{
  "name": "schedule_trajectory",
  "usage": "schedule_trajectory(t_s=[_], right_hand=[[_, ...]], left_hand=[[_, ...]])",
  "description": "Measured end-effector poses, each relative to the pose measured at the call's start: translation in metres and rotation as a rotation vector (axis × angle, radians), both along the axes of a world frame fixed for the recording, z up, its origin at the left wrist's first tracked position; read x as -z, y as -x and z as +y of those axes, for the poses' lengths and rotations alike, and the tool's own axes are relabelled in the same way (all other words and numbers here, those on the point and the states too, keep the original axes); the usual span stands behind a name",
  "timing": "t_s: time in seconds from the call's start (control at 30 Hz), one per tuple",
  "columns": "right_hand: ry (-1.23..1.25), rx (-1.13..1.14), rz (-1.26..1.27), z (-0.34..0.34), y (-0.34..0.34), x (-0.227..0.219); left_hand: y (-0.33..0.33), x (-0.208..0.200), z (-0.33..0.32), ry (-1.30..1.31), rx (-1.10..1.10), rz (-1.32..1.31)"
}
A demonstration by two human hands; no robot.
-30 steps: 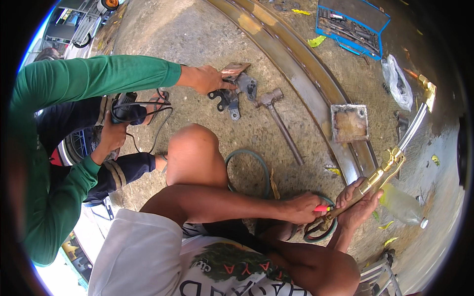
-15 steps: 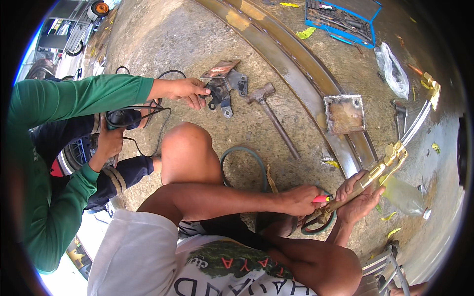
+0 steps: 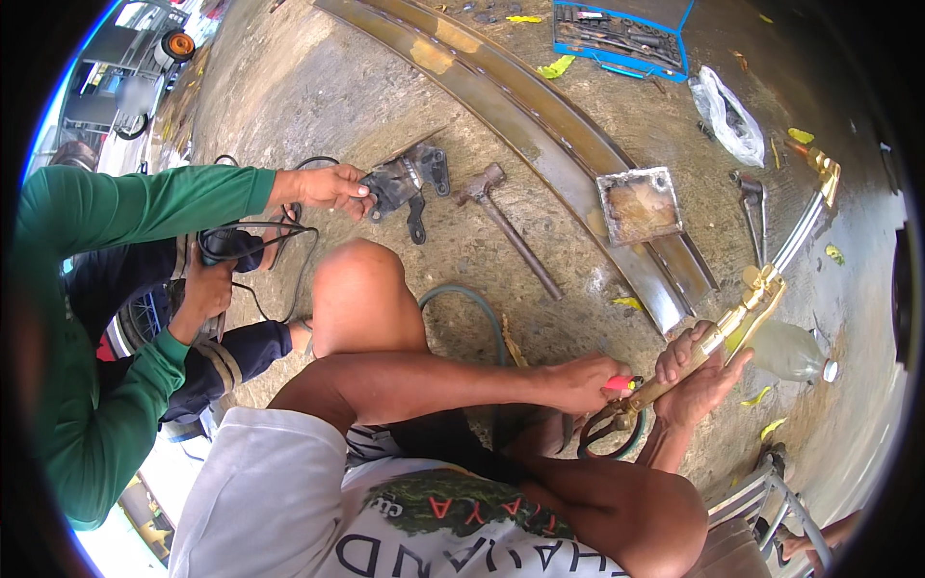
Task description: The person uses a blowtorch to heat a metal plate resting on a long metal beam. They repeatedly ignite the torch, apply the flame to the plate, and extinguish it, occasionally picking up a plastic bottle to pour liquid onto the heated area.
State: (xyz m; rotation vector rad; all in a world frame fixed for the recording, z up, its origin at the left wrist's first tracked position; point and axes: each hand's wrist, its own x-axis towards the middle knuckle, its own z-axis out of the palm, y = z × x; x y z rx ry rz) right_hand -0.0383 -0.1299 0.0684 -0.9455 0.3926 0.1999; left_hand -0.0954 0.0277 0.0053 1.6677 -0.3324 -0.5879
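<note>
My left hand [image 3: 581, 383] is closed around a small pink-red lighter [image 3: 621, 383], next to the torch's lower end. My right hand [image 3: 696, 378] grips the handle of a long brass cutting torch [image 3: 761, 291], with fingers wrapped over it. The torch slants up to the right, and its angled head is off the ground. A green hose [image 3: 501, 332] loops on the ground near my hands. Left of my knee, a co-worker in green sleeves holds a dark metal bracket [image 3: 395, 188] with one hand. Their other hand is on a corded tool [image 3: 220, 246].
Long curved steel bars [image 3: 540, 144] lie across the concrete, with a square metal plate [image 3: 639, 204] on them. A hammer [image 3: 520, 231], a blue socket case [image 3: 621, 67], a ratchet wrench [image 3: 752, 212], a plastic bag [image 3: 727, 120] and a clear bottle [image 3: 785, 352] are around.
The view has shifted, so ground items sit further left. The co-worker's bracket has tilted, its rusty plate now edge-on. My hands keep hold of the lighter and torch; the torch stands slightly steeper.
</note>
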Motion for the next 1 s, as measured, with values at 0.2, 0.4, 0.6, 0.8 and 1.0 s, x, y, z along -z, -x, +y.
schedule_trajectory(t_s=[0.2,0.4,0.6,0.8,1.0], right_hand=[[-0.004,0.076,-0.035,-0.014,0.000,-0.003],[-0.053,0.086,-0.022,-0.033,0.001,0.002],[-0.066,0.102,0.027,-0.045,0.011,0.013],[-0.018,0.095,0.055,-0.051,0.017,0.025],[0.003,0.092,0.055,-0.055,0.017,0.031]], left_hand=[[-0.021,-0.040,-0.005,-0.134,0.102,0.177],[-0.011,-0.038,-0.026,-0.152,0.028,0.200],[-0.001,-0.023,-0.040,-0.132,0.020,0.267],[-0.003,-0.024,-0.051,-0.190,-0.005,0.528],[-0.001,0.000,-0.055,-0.157,-0.046,0.647]])
